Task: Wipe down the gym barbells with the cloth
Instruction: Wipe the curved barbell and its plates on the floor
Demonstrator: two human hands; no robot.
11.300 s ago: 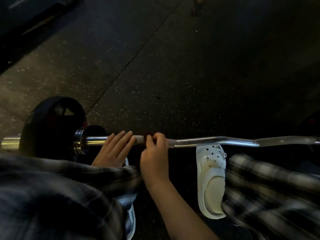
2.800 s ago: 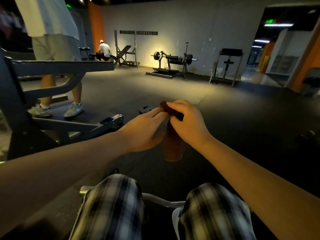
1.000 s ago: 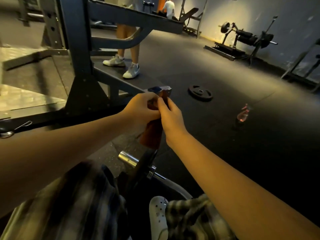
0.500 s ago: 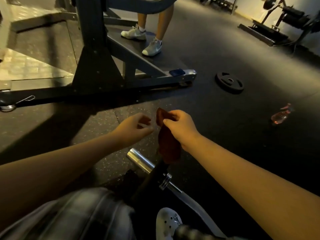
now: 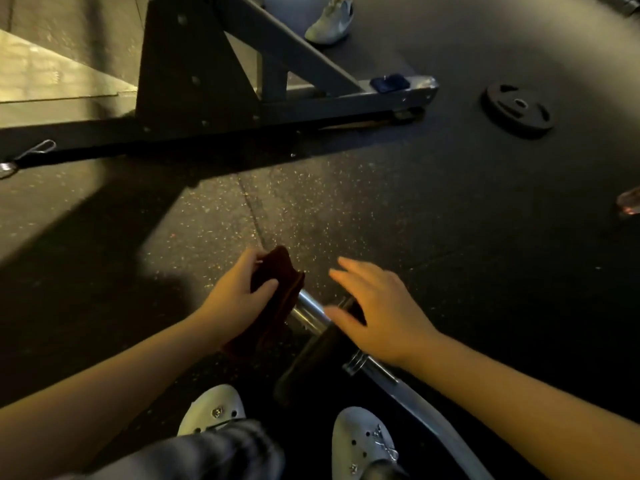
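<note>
The barbell runs from near right to far left; the left hand grips the cloth over its far end, and the right hand hovers with fingers spread.

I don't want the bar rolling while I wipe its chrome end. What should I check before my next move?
1. Cloth in hand: the left hand grips the cloth. Ok.
2. Cloth at the work spot: it covers the tip of the barbell sleeve. Ok.
3. Bar steadied: the right hand is open over the weight plate, but it is blurred. Contact: cannot tell.
4. Plate locked on the sleeve: no clamp shows outside it. Cannot tell.
5. Room ahead: the loose plate on the floor lies well away. Ok.
</note>
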